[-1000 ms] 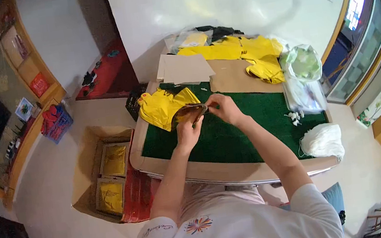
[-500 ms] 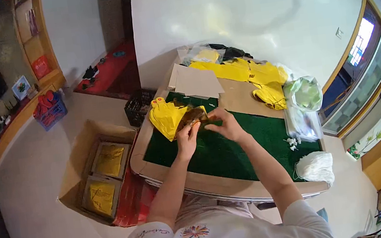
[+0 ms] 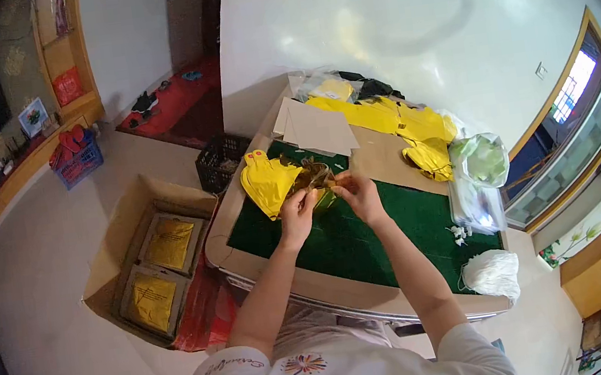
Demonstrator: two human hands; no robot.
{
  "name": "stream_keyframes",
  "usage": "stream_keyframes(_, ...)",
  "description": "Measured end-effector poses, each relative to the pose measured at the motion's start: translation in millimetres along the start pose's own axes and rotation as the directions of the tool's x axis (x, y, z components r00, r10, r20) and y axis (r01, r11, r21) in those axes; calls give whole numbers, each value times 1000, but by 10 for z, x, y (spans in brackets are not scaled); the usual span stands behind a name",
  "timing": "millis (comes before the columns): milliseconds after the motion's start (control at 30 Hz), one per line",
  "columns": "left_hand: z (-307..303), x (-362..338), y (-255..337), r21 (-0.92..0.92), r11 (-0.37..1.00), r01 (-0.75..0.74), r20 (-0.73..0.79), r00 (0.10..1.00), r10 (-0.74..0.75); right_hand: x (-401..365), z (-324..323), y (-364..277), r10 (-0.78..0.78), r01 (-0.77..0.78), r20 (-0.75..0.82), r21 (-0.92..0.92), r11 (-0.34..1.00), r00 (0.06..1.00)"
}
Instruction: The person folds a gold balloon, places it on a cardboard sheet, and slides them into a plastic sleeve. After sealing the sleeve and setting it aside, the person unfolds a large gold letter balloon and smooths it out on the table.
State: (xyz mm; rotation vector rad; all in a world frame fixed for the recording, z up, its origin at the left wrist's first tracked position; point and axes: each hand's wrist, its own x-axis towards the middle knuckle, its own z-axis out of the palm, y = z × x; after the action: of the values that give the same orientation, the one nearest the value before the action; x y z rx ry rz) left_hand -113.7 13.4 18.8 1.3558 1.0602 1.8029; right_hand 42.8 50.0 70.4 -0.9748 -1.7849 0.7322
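Over the green mat (image 3: 354, 245), both hands pinch a crumpled, shiny brown-gold film (image 3: 320, 173). My left hand (image 3: 297, 218) grips its near left edge between thumb and fingers. Fingertips of my right hand (image 3: 359, 196) are closed on its right side, a short way from the left. A yellow sheet-like piece (image 3: 268, 184) with two red spots at its top lies just left of the film and overlaps it in this view.
Grey-brown cardboard sheets (image 3: 314, 126) and more yellow pieces (image 3: 421, 126) lie at the back. White string (image 3: 491, 274) and a clear plastic bag (image 3: 481, 164) are on the right. An open carton (image 3: 110, 266) with yellow packs stands left on the floor, near a black crate (image 3: 222, 160).
My right hand has closed from a looser, spread pose to pinch the film's right side. The film has opened out upward between the hands. The camera view has shifted slightly.
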Motion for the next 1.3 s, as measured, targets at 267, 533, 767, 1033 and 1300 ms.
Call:
stream_keyframes(267, -47, 55, -69, -237, 966, 107, -224, 961, -162, -105, -120, 93, -39, 44, 39, -143, 989, 998)
stream_keyframes(533, -229, 473, -161, -306, 919, 247, -289, 896, -337, -349, -297, 565, 83, -70, -101, 129, 989, 991)
stream_keyframes(767, -517, 1102, 373, -659, 749, -65, -446, 837, -319, -483, -682, 609, 292, -128, -325, 443, 887, 899)
stream_keyframes(1033, -1328, 1621, 122, -708, 704, -48, -498, 740, -451, -768, -1511, 1072, 467, -53, -556, 602, 797, 688)
stream_keyframes(1300, -1702, 1961, 1092, -483, 855, -189, -640, 743, -197, -1471, -2486, 1202, 505, -78, -678, 555, 828, 533)
